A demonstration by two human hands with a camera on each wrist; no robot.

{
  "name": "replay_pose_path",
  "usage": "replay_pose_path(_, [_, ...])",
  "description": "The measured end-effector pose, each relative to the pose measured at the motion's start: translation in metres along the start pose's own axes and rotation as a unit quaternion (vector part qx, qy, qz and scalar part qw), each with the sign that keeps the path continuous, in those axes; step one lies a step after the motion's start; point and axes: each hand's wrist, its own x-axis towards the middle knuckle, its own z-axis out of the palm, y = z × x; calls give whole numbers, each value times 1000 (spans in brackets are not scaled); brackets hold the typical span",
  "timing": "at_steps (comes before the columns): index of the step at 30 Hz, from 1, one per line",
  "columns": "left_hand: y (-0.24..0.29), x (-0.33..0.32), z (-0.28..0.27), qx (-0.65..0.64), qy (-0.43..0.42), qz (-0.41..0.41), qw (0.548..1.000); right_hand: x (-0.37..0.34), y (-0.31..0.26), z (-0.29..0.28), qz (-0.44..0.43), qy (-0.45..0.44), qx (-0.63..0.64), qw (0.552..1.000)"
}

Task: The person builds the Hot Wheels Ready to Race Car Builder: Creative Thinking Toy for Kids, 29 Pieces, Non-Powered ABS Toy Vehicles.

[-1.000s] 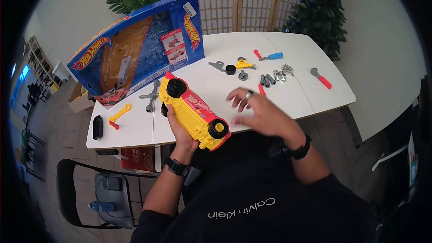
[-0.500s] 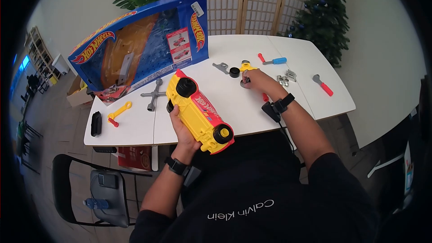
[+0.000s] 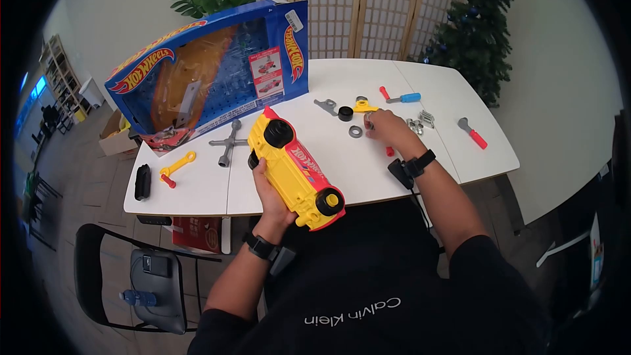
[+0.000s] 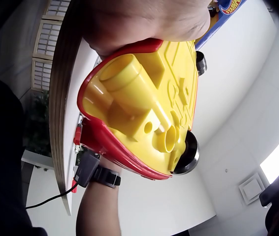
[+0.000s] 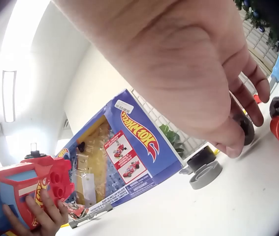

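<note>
My left hand [image 3: 276, 205] grips a red and yellow toy car [image 3: 284, 179] by its side, with the yellow underside and black wheels turned toward me. In the left wrist view the end of the yellow underside [image 4: 144, 96] shows with its tube shapes. My right hand [image 3: 393, 133] is low over the table, its thumb and fingers pinching a dark rounded piece [image 5: 248, 129]; I cannot tell its exact kind. Beside the fingers lies a grey ring [image 3: 355, 131], with a loose black wheel [image 3: 345, 114] just behind it.
The Hot Wheels box [image 3: 217, 66] stands at the back left. In front of it lie a grey cross wrench [image 3: 229, 143], a yellow wrench [image 3: 179, 165] and a black part [image 3: 142, 182]. Silver pieces [image 3: 420, 120], a blue-handled screwdriver [image 3: 407, 98] and a red-handled tool [image 3: 472, 134] are at right.
My right hand reached from beside the car to the loose parts, then shifted slightly right, uncovering the grey ring. The left hand keeps its hold on the car, nearly still.
</note>
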Motion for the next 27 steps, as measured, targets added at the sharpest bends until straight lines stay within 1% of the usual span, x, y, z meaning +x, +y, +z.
replay_pose_path(2, [0,1,-1,-2,6,2,1000,-10,-8,6,-51,154,-60,985])
replay_pose_path(3, [0,0,0,-3,10,-1,1000,-8,-13,4,-44,93,-56,993])
replay_pose_path(4, [-1,0,1,-1,12,-6,1000,-7,-17,6,-40,90,-52,994])
replay_pose_path(6, [1,-1,3,-10,-16,-13,1000,-7,-21,11,-52,53,-117,990])
replay_pose_path(7, [1,0,2,-8,-16,-15,1000,-7,-20,12,-50,53,-115,991])
replay_pose_path(10, [1,0,3,-18,-15,-12,1000,-5,-19,15,-79,107,-106,986])
replay_pose_path(11, [1,-1,5,-24,-20,-16,999,-8,-21,13,-81,105,-105,986])
replay_pose_path(13, [3,-1,6,-33,-20,-19,999,-20,-28,-1,-89,135,11,987])
replay_pose_path(14, [3,0,6,-19,-20,-16,999,-29,-35,-11,-91,129,12,987])
replay_pose_path(15, [2,0,6,-6,-20,-15,1000,-41,-42,-21,-82,104,113,985])
replay_pose_path(16, [2,0,5,-8,-13,-17,1000,-48,-45,-23,-70,78,214,971])
replay_pose_path(17, [2,1,4,-9,-13,-20,1000,-53,-44,-16,-105,120,227,961])
replay_pose_path(21, [1,1,3,-9,-20,-21,1000,-63,-41,-5,-99,114,252,956])
replay_pose_path(23, [3,1,4,-12,-22,-21,999,-65,-42,-4,-115,101,211,966])
replay_pose_path(24, [3,0,6,-15,-15,-21,1000,-67,-43,-4,-115,103,214,965])
replay_pose_path(26, [3,0,8,-16,-9,-20,1000,-77,-49,-6,-126,113,285,943])
replay_pose_path(27, [3,1,8,-17,-5,-17,1000,-83,-53,-7,-126,114,287,943])
